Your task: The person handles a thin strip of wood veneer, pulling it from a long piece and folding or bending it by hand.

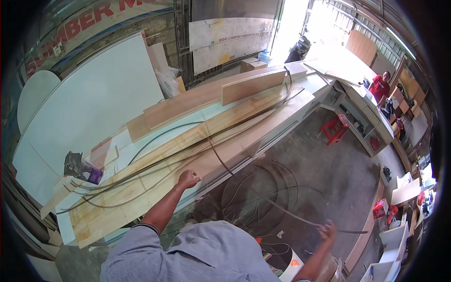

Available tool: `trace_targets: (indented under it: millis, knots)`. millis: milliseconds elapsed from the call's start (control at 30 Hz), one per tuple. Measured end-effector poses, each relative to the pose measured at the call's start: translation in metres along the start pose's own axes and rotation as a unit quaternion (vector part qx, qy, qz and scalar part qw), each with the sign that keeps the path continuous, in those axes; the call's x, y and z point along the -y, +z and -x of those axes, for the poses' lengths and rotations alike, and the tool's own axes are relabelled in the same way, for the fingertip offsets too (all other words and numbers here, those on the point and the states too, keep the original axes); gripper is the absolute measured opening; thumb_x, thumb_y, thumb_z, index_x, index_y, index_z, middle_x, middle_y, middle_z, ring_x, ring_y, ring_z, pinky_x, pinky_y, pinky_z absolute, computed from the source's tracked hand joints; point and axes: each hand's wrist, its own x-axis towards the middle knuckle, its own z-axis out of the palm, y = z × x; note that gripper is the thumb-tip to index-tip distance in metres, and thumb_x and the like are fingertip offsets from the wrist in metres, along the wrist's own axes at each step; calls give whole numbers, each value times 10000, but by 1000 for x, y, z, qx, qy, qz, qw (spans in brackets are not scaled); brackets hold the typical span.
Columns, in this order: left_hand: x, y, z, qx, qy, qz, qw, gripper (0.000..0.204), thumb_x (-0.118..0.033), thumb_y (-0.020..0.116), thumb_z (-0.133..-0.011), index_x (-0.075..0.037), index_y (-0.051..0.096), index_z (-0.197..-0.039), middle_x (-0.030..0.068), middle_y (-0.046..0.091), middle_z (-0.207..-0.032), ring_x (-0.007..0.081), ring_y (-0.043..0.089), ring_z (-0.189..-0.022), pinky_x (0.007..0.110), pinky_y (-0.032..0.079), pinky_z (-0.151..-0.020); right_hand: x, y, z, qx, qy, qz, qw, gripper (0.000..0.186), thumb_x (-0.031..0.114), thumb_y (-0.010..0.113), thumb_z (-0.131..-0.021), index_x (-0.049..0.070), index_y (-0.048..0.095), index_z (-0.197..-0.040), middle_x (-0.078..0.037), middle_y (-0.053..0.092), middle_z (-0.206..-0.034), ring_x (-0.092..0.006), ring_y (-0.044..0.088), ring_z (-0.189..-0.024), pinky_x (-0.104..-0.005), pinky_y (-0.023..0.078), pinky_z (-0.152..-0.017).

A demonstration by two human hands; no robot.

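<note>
Two hands share one long dark strip [300, 218] of edging. Your workbench [282, 124] runs away to the upper right, stacked with pale boards [197, 141], and several more dark strips [155, 162] trail loosely along them. A white panel [94, 103] leans behind the bench. Your left hand [188, 178] sits at the near bench edge, fingers curled shut, seemingly pinning the strip where it leaves the boards. Your right hand [327, 231] is out over the concrete floor [319, 169], fingers spread; whether they pinch the strip is blurred. Keep the strip taut and let it curve gently, I'd judge, so it doesn't kink. Loose coils [253, 188] lie on the floor just below, a snag risk; the open room is to your right. A small dark tool [80, 167] stands at the bench's left end.
</note>
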Motion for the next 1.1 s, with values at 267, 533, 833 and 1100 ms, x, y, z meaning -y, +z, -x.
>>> trace_targets:
  millis: [267, 533, 833, 1100]
  knots:
    - [42, 20, 84, 49, -62, 141, 987, 422, -459, 750, -758, -57, 758, -886, 136, 725, -808, 253, 701, -768, 371, 536, -726, -234, 403, 104, 270, -439, 500, 696, 226, 228, 692, -822, 38, 728, -939, -155, 699, -845, -300, 698, -775, -398, 549, -724]
    - [143, 36, 195, 76, -176, 286, 939, 423, -439, 745, -822, -35, 738, -949, 68, 717, -781, 150, 659, -711, 333, 526, -681, -239, 638, 184, 387, -455, 550, 584, 490, 294, 766, -756, 86, 631, -1178, -196, 497, -1384, -372, 586, -1150, -464, 497, -909]
    - [211, -15, 196, -63, -281, 309, 907, 351, -350, 730, -831, -4, 720, -891, 96, 704, -740, 186, 666, -664, 341, 525, -653, -283, 636, 192, 305, -516, 531, 599, 278, 134, 641, -822, 116, 624, -1099, -117, 677, -993, -354, 665, -900, -451, 536, -771]
    - [227, -109, 127, -184, -159, 198, 949, 294, -308, 718, -816, -19, 696, -868, 148, 693, -794, 293, 683, -756, 385, 525, -709, -120, 414, 75, 118, -274, 832, 468, 317, 129, 606, -808, 163, 684, -1113, -160, 687, -1077, -349, 659, -989, -423, 523, -823]
